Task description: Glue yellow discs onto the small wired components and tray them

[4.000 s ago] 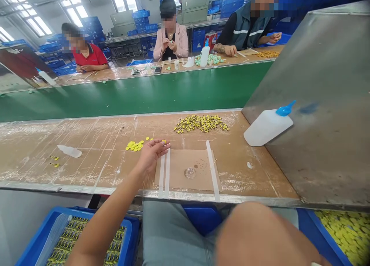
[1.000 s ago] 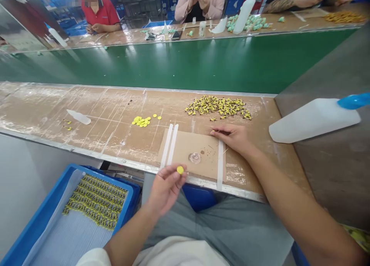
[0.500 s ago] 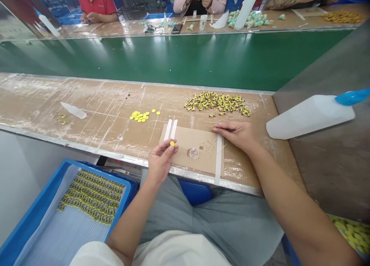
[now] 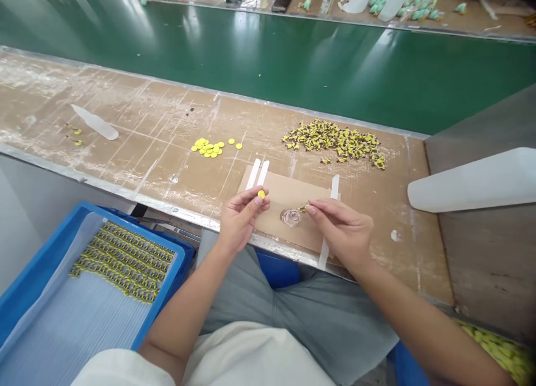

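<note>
My left hand (image 4: 239, 218) pinches a small round yellow disc (image 4: 261, 194) between thumb and fingers, above the left part of a cardboard sheet (image 4: 274, 187). My right hand (image 4: 344, 227) is closed in a pinch at the sheet's right side. From its fingertips a tiny yellow-and-brown piece (image 4: 302, 209) points left, at the rim of a small clear round dish (image 4: 290, 218); whether it touches the dish I cannot tell. More yellow discs (image 4: 207, 147) lie in a loose group to the left. Behind my right hand spreads a pile of small yellow-and-brown pieces (image 4: 335, 141).
A blue crate (image 4: 178, 252) at lower left holds rows of yellow-and-dark pieces on a pale ridged sheet. One white bottle (image 4: 473, 179) lies at the right by a metal panel. Beyond the bench runs a green belt (image 4: 251, 56). A pale pointed strip (image 4: 95, 122) lies far left.
My right hand has moved left and nearer to me, bringing the tiny piece to the dish. My left hand still holds the yellow disc. The view has tilted down.
</note>
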`<state>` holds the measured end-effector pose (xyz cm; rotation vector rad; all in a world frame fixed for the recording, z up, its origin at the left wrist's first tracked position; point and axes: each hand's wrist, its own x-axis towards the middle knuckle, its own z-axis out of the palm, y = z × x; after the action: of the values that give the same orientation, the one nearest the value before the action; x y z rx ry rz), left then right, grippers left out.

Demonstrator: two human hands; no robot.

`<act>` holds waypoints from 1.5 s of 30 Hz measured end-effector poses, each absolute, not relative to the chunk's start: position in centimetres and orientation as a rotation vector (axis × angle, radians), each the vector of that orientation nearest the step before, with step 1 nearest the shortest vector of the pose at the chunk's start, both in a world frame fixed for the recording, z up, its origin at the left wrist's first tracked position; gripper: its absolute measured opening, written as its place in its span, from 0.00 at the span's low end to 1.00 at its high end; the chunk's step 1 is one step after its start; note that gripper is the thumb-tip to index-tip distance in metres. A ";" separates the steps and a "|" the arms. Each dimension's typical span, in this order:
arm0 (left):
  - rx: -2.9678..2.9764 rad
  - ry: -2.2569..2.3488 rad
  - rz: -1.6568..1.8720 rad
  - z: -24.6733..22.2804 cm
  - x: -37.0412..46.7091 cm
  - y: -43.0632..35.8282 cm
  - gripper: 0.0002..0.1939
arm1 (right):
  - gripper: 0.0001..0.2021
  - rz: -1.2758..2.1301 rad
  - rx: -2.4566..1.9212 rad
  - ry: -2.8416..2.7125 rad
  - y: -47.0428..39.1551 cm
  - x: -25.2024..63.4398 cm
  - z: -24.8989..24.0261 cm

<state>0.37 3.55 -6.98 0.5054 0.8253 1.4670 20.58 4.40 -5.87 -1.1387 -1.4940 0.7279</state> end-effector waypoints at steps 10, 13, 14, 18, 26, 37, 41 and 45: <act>0.539 0.807 1.462 -7.0 0.3 3.6 0.11 | 0.17 0.461 -0.946 -1.719 4.9 20.6 -6.9; 0.536 0.805 1.459 -6.9 0.2 3.6 0.11 | 0.18 0.432 -0.901 -1.758 5.0 20.5 -6.7; 0.534 0.807 1.459 -6.9 0.2 3.6 0.11 | 0.18 0.428 -0.894 -1.771 5.0 20.5 -6.7; 0.539 0.802 1.462 -6.9 0.3 3.5 0.11 | 0.17 0.380 -0.878 -1.811 5.1 20.5 -6.7; 0.534 0.817 1.461 -6.8 0.3 3.5 0.12 | 0.13 0.328 -0.896 -1.833 5.1 20.4 -6.8; 0.530 0.813 1.464 -6.7 0.3 3.5 0.12 | 0.11 0.292 -0.891 -1.861 5.1 20.1 -6.5; 0.514 0.813 1.464 -6.7 0.3 3.5 0.13 | 0.14 0.294 -0.846 -1.863 5.1 19.9 -6.4; 0.518 0.806 1.464 -6.6 0.3 3.4 0.13 | 0.12 0.298 -0.865 -1.858 5.1 20.1 -6.6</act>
<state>0.32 3.44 -6.65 0.5175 0.8064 1.4640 20.08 5.08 -6.56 -0.8650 -1.8576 0.2980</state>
